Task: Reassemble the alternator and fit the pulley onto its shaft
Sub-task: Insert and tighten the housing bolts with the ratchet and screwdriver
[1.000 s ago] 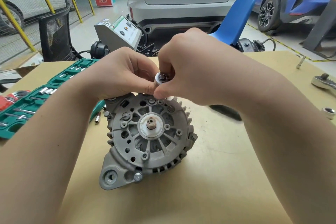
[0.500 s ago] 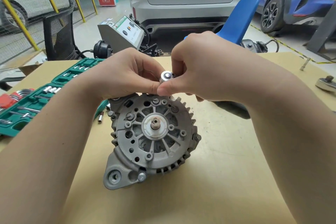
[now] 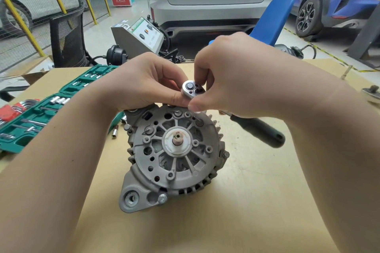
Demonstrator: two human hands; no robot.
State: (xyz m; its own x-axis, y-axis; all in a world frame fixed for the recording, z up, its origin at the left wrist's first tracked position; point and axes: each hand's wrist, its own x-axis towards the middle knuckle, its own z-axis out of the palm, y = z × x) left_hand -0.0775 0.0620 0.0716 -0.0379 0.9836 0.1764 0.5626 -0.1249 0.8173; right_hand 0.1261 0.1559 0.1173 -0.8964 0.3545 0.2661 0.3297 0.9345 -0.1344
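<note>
The grey alternator (image 3: 174, 156) stands on the table with its ribbed housing face toward me. Its bare shaft (image 3: 176, 138) pokes out at the centre, with no pulley on it. Both hands meet just above the housing's top edge. My left hand (image 3: 148, 82) pinches the chrome head of a ratchet (image 3: 190, 88) from the left. My right hand (image 3: 236, 76) pinches the same head from the right and above. The ratchet's black handle (image 3: 259, 129) runs down to the right behind my right wrist. Whatever sits under the ratchet head is hidden.
A green socket set case (image 3: 41, 113) lies open at the left, with red hex keys (image 3: 8, 111) beside it. Loose sockets (image 3: 114, 131) lie by the alternator's left side. A second ratchet head (image 3: 372, 93) sits at the right edge. The table (image 3: 246, 201) is tan board.
The ratchet head has tilted so its round face shows more toward me. Both hands stay pinched on it above the alternator's top edge.
</note>
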